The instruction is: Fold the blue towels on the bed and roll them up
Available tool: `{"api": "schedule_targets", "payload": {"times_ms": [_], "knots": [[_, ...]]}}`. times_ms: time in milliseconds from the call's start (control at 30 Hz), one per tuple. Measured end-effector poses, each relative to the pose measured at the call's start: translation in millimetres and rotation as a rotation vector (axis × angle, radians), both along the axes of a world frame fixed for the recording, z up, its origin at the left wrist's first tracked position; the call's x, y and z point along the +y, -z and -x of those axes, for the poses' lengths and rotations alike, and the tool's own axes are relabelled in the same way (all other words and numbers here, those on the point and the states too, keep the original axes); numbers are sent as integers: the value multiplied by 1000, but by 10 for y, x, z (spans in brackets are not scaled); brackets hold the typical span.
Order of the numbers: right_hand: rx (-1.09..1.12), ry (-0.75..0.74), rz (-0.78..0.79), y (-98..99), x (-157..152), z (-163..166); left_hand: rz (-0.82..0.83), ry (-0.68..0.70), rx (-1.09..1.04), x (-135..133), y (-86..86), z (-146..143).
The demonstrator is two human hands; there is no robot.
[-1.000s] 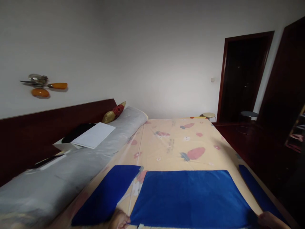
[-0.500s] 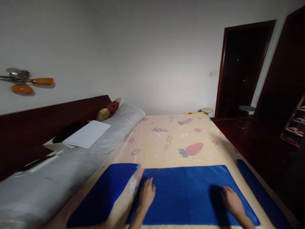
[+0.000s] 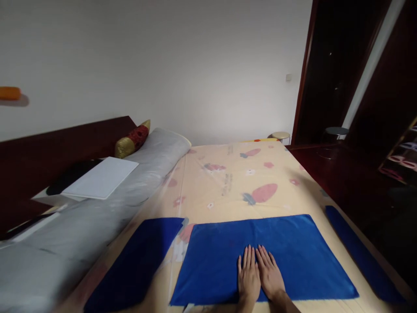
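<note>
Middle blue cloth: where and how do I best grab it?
The middle blue cloth is probably best pinched at its two near corners, coming from the near side, one hand per corner. It lies flat and spread out, so its middle offers no edge to grip, while those corners are uncovered. The left hand and right hand lie flat on it.

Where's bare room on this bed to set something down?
Widest: the sheet beyond the middle cloth, right of the grey roll. Narrower: the strip between middle cloth and right cloth. Crowded: the middle cloth's near half, under left hand and right hand.
</note>
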State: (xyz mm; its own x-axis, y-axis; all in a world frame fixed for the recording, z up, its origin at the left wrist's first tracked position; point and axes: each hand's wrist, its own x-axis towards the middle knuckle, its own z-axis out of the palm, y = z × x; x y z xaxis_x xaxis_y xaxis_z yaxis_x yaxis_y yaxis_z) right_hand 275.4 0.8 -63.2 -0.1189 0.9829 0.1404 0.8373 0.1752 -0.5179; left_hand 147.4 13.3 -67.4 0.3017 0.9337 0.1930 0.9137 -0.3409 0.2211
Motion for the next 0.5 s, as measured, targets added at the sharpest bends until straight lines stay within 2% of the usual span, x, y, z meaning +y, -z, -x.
{"api": "schedule_targets", "payload": {"times_ms": [267, 500], "knots": [[-24, -4, -32, 63, -11, -1, 68, -5, 21, -6, -77, -14], [-38, -9, -28, 129, 0, -8, 60, -13, 10, -21, -105, -17]]}}
